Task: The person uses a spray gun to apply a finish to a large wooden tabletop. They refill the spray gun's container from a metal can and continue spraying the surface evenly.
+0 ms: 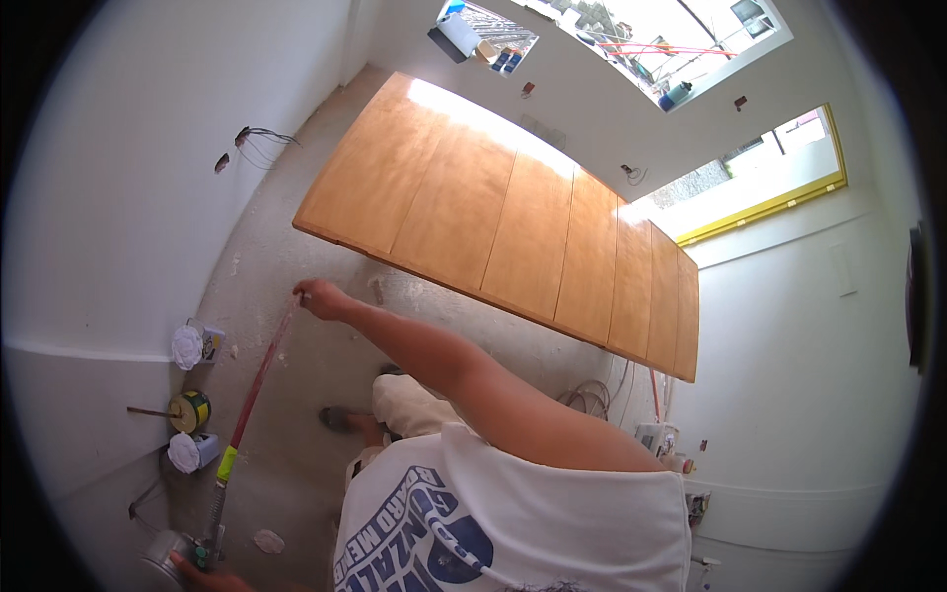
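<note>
At the lower left edge, my left hand [205,580] is closed on a spray gun [202,546] with a round metal cup [170,555]; part of the hand is cut off. A red hose [258,385] runs up from the gun, past a spring sleeve and a yellow-green band. My right arm reaches across my body, and my right hand [324,299] grips the hose near its upper visible end. Beyond that hand lies a large orange-brown wooden panel [454,212], raised off the floor, its grooved, glossy face up. The panel's near edge is apart from my right hand.
By the left wall stand a yellow-and-black can [189,410] with a stick and two containers with white covers [185,347]. A coiled hose [589,398] and a white bucket [656,436] sit under the panel's right end. Wires [266,135] stick out of the wall.
</note>
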Demonstrator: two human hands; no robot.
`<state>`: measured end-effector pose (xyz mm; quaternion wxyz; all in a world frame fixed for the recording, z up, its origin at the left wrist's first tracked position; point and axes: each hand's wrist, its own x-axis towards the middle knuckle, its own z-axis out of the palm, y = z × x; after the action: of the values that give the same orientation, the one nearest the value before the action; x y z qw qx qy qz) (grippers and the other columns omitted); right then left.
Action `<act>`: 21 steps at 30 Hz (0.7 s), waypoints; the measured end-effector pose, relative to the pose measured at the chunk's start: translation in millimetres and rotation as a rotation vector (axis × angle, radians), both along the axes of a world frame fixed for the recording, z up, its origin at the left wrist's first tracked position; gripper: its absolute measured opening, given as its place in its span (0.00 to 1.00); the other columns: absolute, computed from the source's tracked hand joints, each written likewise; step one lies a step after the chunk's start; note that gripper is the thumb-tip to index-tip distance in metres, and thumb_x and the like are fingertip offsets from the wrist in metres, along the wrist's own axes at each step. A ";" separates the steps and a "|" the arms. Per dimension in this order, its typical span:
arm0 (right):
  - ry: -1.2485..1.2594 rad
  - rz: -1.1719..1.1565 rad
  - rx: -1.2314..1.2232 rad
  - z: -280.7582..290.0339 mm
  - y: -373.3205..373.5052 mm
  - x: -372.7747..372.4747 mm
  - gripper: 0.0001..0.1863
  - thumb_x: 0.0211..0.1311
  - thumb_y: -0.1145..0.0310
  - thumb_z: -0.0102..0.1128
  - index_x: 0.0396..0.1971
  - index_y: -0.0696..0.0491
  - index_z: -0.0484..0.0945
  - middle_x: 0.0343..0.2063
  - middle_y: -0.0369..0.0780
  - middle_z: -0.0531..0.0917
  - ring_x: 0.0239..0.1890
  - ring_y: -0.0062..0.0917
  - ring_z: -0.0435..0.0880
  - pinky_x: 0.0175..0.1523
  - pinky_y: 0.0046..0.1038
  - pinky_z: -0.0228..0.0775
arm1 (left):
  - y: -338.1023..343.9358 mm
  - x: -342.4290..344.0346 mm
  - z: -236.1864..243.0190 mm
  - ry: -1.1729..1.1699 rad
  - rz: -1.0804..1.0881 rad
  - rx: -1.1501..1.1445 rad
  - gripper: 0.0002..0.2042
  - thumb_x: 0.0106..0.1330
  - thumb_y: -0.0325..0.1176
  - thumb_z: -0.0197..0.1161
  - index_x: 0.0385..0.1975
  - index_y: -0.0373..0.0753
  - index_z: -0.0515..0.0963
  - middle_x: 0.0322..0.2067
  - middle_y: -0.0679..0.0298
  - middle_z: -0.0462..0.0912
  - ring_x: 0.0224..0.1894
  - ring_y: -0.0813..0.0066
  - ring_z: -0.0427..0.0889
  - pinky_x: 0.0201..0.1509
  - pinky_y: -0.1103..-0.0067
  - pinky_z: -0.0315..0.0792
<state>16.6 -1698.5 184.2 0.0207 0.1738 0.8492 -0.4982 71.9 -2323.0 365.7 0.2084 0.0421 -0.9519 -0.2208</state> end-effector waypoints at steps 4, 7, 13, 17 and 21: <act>-0.189 0.161 0.213 -62.4 -24.9 29.8 0.12 0.62 0.68 0.63 0.44 0.53 0.83 0.46 0.48 0.82 0.54 0.46 0.80 0.57 0.43 0.74 | -9.3 -40.0 -31.9 -0.339 0.149 0.348 0.30 0.64 0.40 0.70 0.66 0.41 0.71 0.55 0.51 0.79 0.57 0.58 0.78 0.68 0.64 0.65; -0.275 0.199 0.211 -88.3 -39.0 61.3 0.10 0.59 0.69 0.64 0.41 0.54 0.82 0.47 0.48 0.81 0.54 0.46 0.80 0.56 0.45 0.74 | 66.5 -68.4 -21.7 -0.353 0.048 0.291 0.37 0.59 0.36 0.74 0.69 0.36 0.66 0.58 0.51 0.76 0.62 0.55 0.75 0.68 0.64 0.67; -0.387 0.289 0.263 -111.6 -45.1 96.9 0.13 0.58 0.75 0.61 0.44 0.52 0.84 0.55 0.49 0.80 0.60 0.44 0.78 0.64 0.42 0.71 | 182.4 -136.8 7.2 -0.367 -0.238 0.241 0.41 0.54 0.37 0.77 0.68 0.34 0.65 0.60 0.50 0.74 0.63 0.54 0.74 0.69 0.63 0.66; -0.222 0.481 0.103 -77.2 -36.3 44.2 0.19 0.60 0.77 0.57 0.52 0.54 0.83 0.66 0.49 0.74 0.69 0.44 0.71 0.71 0.38 0.65 | 241.3 -197.7 8.7 -0.371 -0.543 0.251 0.44 0.50 0.38 0.79 0.68 0.33 0.65 0.62 0.50 0.73 0.64 0.53 0.73 0.70 0.62 0.64; -0.119 0.439 -0.481 34.0 -25.2 -28.2 0.24 0.65 0.73 0.57 0.62 0.55 0.76 0.67 0.50 0.71 0.69 0.47 0.70 0.72 0.36 0.64 | 321.8 -255.5 4.2 -0.384 -0.908 0.302 0.47 0.46 0.39 0.82 0.67 0.33 0.64 0.63 0.50 0.72 0.65 0.52 0.72 0.71 0.61 0.63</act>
<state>-11.7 -1723.7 218.2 0.2178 0.0056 0.7217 -0.6571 -183.6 -2001.3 369.9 -0.0955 -0.3059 -0.8530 -0.4120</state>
